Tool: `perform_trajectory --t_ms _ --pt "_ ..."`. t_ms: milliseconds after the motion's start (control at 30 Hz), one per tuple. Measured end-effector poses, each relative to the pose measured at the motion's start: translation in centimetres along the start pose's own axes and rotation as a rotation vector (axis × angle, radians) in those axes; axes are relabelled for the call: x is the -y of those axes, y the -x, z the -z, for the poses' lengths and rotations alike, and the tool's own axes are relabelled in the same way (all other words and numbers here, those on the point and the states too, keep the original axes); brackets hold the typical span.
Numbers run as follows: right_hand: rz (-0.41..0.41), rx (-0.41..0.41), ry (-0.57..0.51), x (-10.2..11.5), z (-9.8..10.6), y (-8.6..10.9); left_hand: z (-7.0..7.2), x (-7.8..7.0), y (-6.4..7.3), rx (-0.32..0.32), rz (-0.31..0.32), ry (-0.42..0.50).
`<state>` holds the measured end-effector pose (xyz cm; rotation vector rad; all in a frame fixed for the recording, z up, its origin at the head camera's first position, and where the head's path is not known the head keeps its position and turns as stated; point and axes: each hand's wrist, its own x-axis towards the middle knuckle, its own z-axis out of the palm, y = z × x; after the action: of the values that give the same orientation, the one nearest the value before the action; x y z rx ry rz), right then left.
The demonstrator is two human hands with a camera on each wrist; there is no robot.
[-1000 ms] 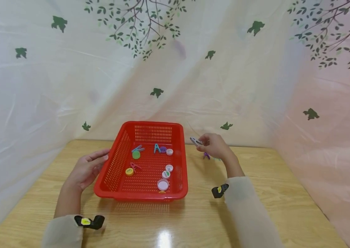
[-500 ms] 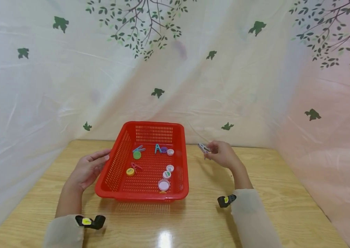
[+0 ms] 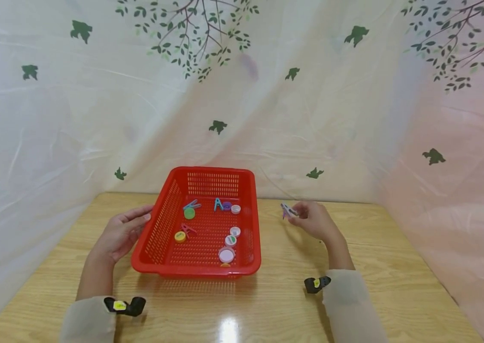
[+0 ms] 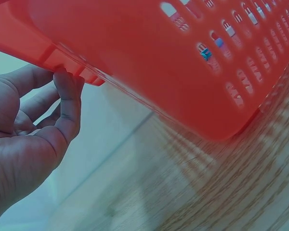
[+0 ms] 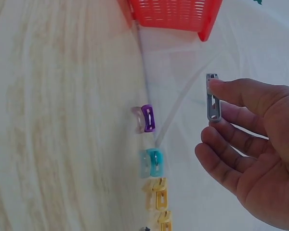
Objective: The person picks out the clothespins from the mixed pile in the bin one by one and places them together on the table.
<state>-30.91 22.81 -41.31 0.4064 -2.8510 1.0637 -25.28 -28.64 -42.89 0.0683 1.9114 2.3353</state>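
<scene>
My right hand [image 3: 315, 223] pinches a grey clothespin [image 5: 213, 98] between thumb and fingertips, to the right of a red plastic basket [image 3: 253, 228]. A purple clothespin [image 5: 148, 118] stands on the table just beyond it, partly covered in the head view. My left hand [image 3: 122, 234] holds the basket's left rim, its fingertips curled at the lip in the left wrist view. Inside the basket lie blue clothespins [image 3: 218, 205], a pink clothespin [image 3: 188, 230], a green bottle cap [image 3: 189, 213], a yellow cap [image 3: 180, 237] and several whitish caps [image 3: 226, 255].
In the right wrist view a turquoise clothespin [image 5: 155, 162] and yellow clothespins [image 5: 161, 198] stand in a row past the purple one. Behind the wooden table [image 3: 293, 305] hangs a pale curtain [image 3: 173, 114] with a leaf print.
My right hand has moved right and lower with the grey clothespin, down close to the purple one. The left hand and the basket have stayed in place.
</scene>
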Motion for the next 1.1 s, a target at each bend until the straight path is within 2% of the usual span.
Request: perform_trajectory --t_ms 600,767,1100 --pt "-0.089 -0.012 0.016 -1.4 0.6 1.0 0.1 -0.1 -0.1 0.01 -0.004 -0.02" --pt "-0.114 -0.013 0.009 -1.9 1.1 1.4 0.2 -0.2 0.0 0.011 0.0 0.003" --pt "-0.18 -0.023 0.007 -3.7 2.2 2.3 0.1 -0.1 -0.2 0.018 0.005 0.003"
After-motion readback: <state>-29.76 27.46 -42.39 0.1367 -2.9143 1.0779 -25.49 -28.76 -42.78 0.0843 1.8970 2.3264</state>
